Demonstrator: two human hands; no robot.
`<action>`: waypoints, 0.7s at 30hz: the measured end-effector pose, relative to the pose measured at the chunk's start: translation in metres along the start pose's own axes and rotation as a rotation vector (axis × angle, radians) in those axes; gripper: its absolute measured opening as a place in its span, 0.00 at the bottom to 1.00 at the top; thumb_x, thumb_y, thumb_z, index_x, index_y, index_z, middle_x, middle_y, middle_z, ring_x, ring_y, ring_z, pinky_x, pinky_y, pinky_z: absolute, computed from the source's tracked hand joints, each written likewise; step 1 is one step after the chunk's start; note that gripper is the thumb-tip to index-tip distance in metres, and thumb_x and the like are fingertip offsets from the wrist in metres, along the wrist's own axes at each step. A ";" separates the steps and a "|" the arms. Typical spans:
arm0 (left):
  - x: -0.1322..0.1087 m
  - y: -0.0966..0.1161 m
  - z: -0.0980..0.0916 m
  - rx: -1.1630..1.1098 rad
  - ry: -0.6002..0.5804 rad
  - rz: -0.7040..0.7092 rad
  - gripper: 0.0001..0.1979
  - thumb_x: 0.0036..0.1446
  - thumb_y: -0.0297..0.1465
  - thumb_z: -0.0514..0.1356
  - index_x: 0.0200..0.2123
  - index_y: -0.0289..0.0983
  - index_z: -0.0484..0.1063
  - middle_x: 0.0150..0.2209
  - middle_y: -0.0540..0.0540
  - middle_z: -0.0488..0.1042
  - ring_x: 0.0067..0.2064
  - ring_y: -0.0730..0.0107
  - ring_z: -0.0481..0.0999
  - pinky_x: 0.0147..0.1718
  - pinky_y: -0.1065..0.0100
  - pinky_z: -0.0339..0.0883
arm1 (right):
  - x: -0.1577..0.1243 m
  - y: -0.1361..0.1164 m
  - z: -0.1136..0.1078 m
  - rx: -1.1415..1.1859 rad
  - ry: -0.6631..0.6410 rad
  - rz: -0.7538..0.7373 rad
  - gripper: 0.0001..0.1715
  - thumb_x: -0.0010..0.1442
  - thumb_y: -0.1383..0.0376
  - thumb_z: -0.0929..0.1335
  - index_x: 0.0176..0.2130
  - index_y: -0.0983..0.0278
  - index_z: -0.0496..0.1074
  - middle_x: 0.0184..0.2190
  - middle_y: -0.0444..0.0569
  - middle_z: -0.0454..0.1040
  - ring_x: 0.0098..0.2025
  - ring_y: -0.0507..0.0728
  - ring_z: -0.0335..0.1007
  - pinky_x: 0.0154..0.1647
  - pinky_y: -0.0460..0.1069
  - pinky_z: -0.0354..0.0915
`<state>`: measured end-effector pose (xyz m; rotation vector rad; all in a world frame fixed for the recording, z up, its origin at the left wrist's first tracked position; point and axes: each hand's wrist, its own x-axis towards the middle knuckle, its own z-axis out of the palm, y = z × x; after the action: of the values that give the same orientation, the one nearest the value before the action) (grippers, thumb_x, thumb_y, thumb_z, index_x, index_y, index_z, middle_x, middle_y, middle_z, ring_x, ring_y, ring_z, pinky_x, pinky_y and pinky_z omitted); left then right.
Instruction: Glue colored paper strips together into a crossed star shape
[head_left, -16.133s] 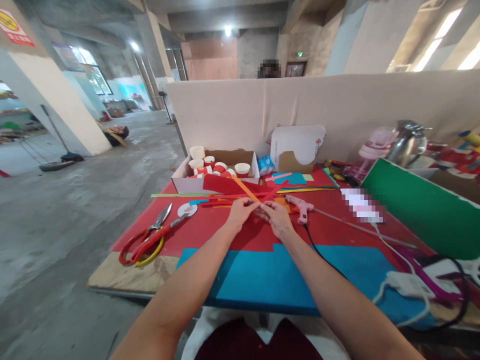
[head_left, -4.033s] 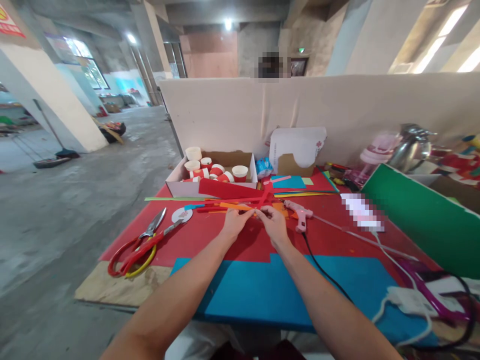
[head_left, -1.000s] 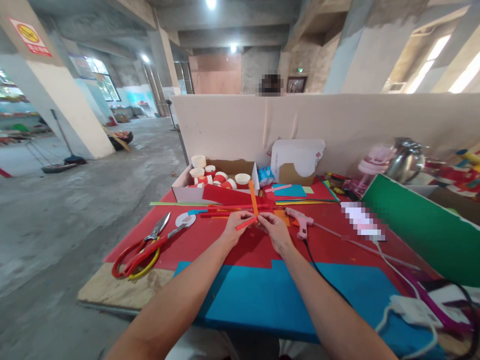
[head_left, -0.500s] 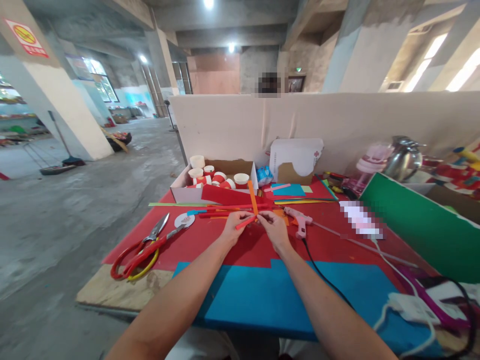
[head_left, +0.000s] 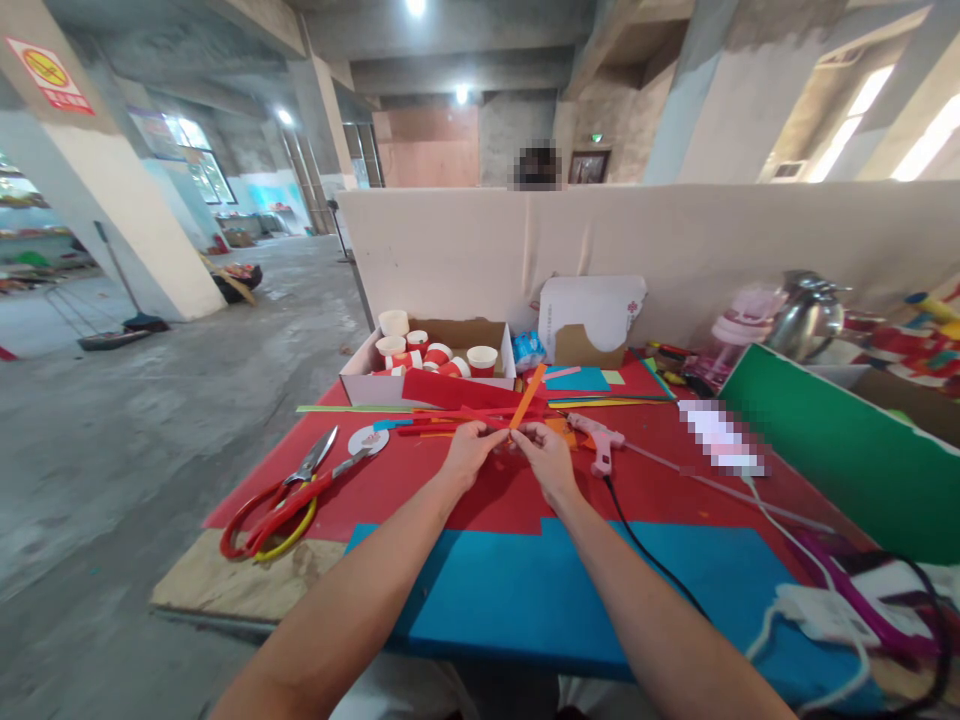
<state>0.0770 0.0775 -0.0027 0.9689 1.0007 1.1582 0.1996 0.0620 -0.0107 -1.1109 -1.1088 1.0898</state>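
Observation:
Over the middle of the red-covered table, my left hand [head_left: 471, 455] and my right hand [head_left: 546, 458] meet fingertip to fingertip. Both are closed in a pinch on the lower end of an orange strip [head_left: 529, 393], which looks like paper and slants up to the right. A red strip [head_left: 480, 416] seems to cross it at the fingertips, pointing up to the left; its join is hidden by my fingers. Behind the hands lie several red strips [head_left: 435, 428] and a wider red piece [head_left: 461, 391]. A pink glue gun [head_left: 598, 440] rests just right of my right hand.
Large red-handled scissors [head_left: 281, 505] and a white disc [head_left: 369, 441] lie on the left. A box [head_left: 360, 386] of red and white paper cups stands behind. At right are a green board [head_left: 840, 465], a white power strip [head_left: 825, 612] and cables. Blue sheeting [head_left: 465, 590] covers the front edge.
The orange strip has tilted from nearly upright to leaning right. The red strip, which pointed down to the left over my left fingers, now points up to the left. My hands have barely moved.

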 end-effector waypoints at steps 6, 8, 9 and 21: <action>0.001 -0.001 0.000 0.032 0.028 -0.008 0.15 0.35 0.36 0.68 0.22 0.31 0.69 0.18 0.48 0.70 0.19 0.73 0.67 0.15 0.71 0.63 | 0.001 0.002 -0.002 0.053 -0.028 0.032 0.16 0.40 0.57 0.73 0.28 0.64 0.72 0.28 0.46 0.76 0.31 0.55 0.72 0.38 0.51 0.68; 0.001 -0.002 0.000 0.052 0.024 -0.001 0.15 0.36 0.36 0.68 0.21 0.31 0.70 0.18 0.48 0.70 0.19 0.74 0.67 0.16 0.71 0.63 | 0.002 0.003 -0.003 0.054 -0.014 0.043 0.15 0.39 0.57 0.73 0.27 0.64 0.71 0.25 0.45 0.75 0.29 0.54 0.71 0.37 0.50 0.67; 0.000 -0.002 0.000 0.063 0.018 0.005 0.15 0.36 0.37 0.68 0.21 0.31 0.70 0.18 0.48 0.70 0.19 0.75 0.67 0.16 0.71 0.63 | 0.002 0.003 -0.004 0.054 -0.005 0.049 0.15 0.39 0.57 0.73 0.26 0.64 0.71 0.24 0.45 0.75 0.28 0.54 0.71 0.36 0.50 0.67; 0.001 -0.005 -0.002 0.115 0.010 0.031 0.16 0.37 0.38 0.67 0.23 0.30 0.72 0.20 0.47 0.71 0.20 0.76 0.67 0.19 0.72 0.63 | 0.001 0.000 -0.003 0.070 -0.009 0.074 0.19 0.38 0.54 0.74 0.27 0.64 0.73 0.26 0.47 0.76 0.29 0.56 0.72 0.35 0.51 0.68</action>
<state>0.0769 0.0784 -0.0077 1.0743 1.0729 1.1418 0.2031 0.0628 -0.0104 -1.1003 -1.0358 1.1839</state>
